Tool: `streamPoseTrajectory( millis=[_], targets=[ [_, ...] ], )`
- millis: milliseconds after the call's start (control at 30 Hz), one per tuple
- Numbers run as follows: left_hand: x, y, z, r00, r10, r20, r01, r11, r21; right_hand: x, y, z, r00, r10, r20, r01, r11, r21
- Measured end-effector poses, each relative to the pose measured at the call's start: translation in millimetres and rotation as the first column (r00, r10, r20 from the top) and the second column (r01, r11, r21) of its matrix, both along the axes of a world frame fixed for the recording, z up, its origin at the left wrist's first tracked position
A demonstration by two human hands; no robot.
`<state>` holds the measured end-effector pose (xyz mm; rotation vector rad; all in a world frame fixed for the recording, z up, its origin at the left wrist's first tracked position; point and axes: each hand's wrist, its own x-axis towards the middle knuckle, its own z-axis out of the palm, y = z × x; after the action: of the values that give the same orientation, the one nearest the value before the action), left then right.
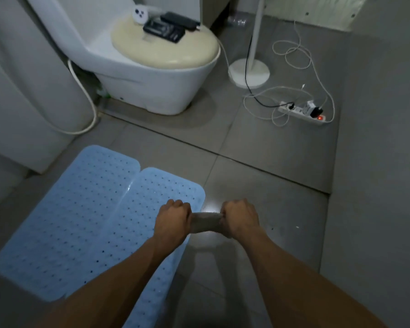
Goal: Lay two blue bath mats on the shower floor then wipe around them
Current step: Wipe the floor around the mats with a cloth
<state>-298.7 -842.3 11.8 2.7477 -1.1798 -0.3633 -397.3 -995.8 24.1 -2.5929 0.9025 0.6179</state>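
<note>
Two light blue perforated bath mats lie flat side by side on the grey tiled floor, the left mat (64, 221) and the right mat (156, 185) touching along their long edges. A pale cloth (205, 222) is stretched between my fists, above the right mat's right edge. My left hand (173, 220) is clenched on one end of the cloth and my right hand (239, 217) is clenched on the other end. My forearms hide the near end of the right mat.
A white toilet (152, 74) with a cream lid holds dark devices and a white controller. To the right stand a white fan base (249, 73) and a power strip (303, 113) with looping cables. A white hose (90, 107) hangs at the left wall.
</note>
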Motion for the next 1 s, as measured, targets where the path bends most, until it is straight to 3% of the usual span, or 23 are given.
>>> streamPoseTrajectory(
  millis=[100, 233, 467, 867, 1000],
  targets=[
    [15, -14, 72, 0.998, 0.027, 0.065, -0.030, 0.998, 0.055, 17, -17, 71, 0.999, 0.014, 0.039, -0.017, 0.998, 0.063],
    [42, -35, 172, 0.990, 0.123, -0.064, -0.124, 0.992, -0.005, 38, -43, 166, 0.995, 0.015, 0.102, -0.030, 0.988, 0.151],
    [82, -50, 295, 0.962, 0.242, -0.125, -0.257, 0.958, -0.128, 84, -76, 303, 0.979, 0.137, 0.152, -0.149, 0.986, 0.070],
    [175, -17, 437, 0.918, 0.327, -0.224, -0.364, 0.919, -0.152, 201, -76, 442, 0.944, 0.253, 0.210, -0.295, 0.933, 0.205],
    [201, -1, 479, 0.904, 0.364, -0.225, -0.401, 0.904, -0.149, 235, -66, 487, 0.909, 0.336, 0.247, -0.383, 0.907, 0.177]
  ],
)
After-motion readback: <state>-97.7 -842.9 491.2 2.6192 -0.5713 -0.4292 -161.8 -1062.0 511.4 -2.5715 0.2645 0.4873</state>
